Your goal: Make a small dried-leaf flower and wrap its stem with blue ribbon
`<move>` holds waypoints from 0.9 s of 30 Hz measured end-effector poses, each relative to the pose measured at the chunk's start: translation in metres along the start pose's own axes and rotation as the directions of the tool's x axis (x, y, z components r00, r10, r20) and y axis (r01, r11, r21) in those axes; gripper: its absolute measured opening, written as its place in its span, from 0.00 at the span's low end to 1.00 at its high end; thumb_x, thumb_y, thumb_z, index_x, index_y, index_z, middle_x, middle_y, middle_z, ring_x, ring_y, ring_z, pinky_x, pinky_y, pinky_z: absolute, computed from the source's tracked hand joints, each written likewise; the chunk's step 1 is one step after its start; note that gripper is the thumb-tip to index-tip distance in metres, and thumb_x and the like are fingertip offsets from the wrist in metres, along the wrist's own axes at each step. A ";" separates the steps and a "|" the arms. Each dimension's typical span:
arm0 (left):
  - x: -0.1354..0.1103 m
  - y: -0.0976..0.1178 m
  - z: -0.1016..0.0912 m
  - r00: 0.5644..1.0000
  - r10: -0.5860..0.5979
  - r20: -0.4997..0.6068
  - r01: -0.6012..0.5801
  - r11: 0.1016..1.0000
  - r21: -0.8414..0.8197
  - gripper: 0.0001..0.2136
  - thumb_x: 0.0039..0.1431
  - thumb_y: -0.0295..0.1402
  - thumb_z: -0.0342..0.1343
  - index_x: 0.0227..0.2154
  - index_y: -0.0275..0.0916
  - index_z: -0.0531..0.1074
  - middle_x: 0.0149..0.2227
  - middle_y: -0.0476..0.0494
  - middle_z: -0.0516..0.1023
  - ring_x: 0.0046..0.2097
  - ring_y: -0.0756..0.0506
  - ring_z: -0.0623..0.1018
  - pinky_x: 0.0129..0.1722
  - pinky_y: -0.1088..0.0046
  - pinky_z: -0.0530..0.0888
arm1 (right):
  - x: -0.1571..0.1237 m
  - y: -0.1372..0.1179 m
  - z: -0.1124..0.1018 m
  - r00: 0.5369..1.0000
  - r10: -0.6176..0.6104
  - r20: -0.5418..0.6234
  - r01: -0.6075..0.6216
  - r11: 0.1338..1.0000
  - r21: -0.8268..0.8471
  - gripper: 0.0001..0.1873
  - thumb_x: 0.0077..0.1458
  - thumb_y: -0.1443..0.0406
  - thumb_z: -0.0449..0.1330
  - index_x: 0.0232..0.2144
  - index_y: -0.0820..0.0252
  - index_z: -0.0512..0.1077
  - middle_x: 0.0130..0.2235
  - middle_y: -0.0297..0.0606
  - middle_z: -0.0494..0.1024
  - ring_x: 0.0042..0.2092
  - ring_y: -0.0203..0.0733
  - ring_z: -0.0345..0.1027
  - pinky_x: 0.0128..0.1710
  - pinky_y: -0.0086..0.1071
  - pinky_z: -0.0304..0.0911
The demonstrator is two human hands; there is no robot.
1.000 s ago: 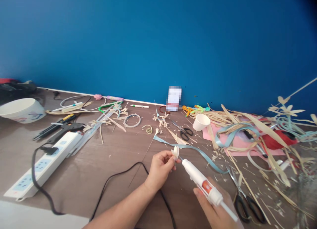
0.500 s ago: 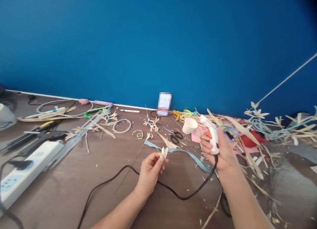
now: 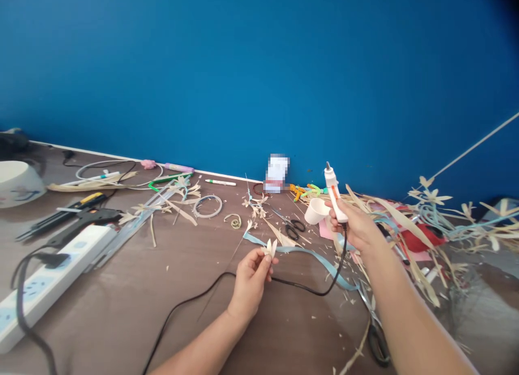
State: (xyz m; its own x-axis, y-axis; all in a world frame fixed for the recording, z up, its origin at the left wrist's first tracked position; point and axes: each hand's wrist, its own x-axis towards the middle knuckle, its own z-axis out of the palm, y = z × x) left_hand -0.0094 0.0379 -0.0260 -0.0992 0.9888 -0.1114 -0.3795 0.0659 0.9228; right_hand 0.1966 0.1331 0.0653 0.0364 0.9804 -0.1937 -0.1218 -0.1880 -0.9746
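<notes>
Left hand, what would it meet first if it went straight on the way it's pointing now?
Past the pale flower it holds, the left hand would probably meet the blue ribbon first, though the hand's height is unclear, so it might pass over.

A white glue gun [image 3: 333,189], scissors [image 3: 288,222], a power strip [image 3: 60,280] and scattered pale strips [image 3: 405,218] mark the counter [image 3: 194,267] by a blue wall [image 3: 243,83] as a craft workspace.

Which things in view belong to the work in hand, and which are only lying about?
Probably in use: pale flower in left fingers; white glue gun in right fingers; its black cord.

Apparently just lying about: white cup, purple tube, dark glue gun, pen, bowl.
</notes>
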 end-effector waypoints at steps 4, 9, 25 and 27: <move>0.001 0.000 0.000 1.000 0.006 -0.016 -0.006 1.000 0.006 0.11 0.48 0.39 0.55 0.25 0.36 0.65 0.25 0.47 0.72 0.22 0.54 0.65 0.20 0.80 0.64 | 0.005 0.011 -0.006 0.978 0.158 0.137 -0.181 0.967 0.181 0.11 0.51 0.59 0.54 0.30 0.62 0.70 0.19 0.29 0.63 0.17 0.29 0.54 0.14 0.24 0.53; 0.000 0.000 0.001 1.000 -0.005 0.008 0.005 0.999 0.032 0.10 0.48 0.38 0.55 0.24 0.36 0.65 0.22 0.49 0.70 0.21 0.54 0.64 0.20 0.80 0.64 | 0.017 0.033 -0.013 0.962 0.257 0.095 -0.271 0.942 0.198 0.13 0.54 0.60 0.50 0.29 0.64 0.69 0.18 0.28 0.62 0.15 0.28 0.52 0.13 0.23 0.52; -0.003 -0.001 0.001 0.999 0.008 0.039 -0.011 0.997 0.073 0.11 0.48 0.39 0.56 0.24 0.36 0.65 0.24 0.48 0.73 0.21 0.54 0.66 0.21 0.79 0.64 | 0.013 0.022 -0.009 0.937 0.338 0.084 -0.346 0.932 0.109 0.14 0.52 0.54 0.50 0.25 0.58 0.64 0.16 0.28 0.63 0.14 0.30 0.52 0.13 0.24 0.52; -0.003 -0.003 0.000 0.999 0.021 0.043 -0.024 0.996 0.082 0.10 0.48 0.39 0.55 0.25 0.36 0.66 0.23 0.48 0.73 0.21 0.54 0.66 0.21 0.79 0.64 | 0.014 0.022 -0.011 0.944 0.322 0.078 -0.328 0.940 0.091 0.14 0.51 0.53 0.51 0.25 0.57 0.63 0.16 0.28 0.63 0.14 0.30 0.52 0.13 0.24 0.52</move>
State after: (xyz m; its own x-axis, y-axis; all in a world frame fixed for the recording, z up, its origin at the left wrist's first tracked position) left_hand -0.0083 0.0351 -0.0281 -0.0679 0.9948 -0.0764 -0.3004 0.0527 0.9524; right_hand 0.2054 0.1415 0.0396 -0.0826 0.8692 -0.4875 -0.2168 -0.4931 -0.8425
